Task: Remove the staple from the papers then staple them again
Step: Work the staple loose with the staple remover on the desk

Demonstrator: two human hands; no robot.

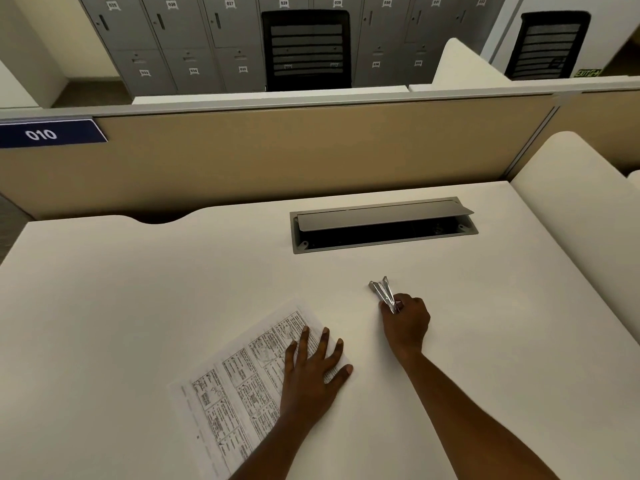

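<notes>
Printed papers lie slanted on the white desk, near its front. My left hand rests flat on their right part, fingers spread, pinning them down. To the right, my right hand is closed around the rear end of a small silver stapler. The stapler's jaws point away from me and gape apart, its front end on or just above the desk. No staple on the papers can be made out.
A grey cable hatch with its lid raised sits in the desk behind the stapler. A beige partition closes off the back. A padded divider rises at the right edge.
</notes>
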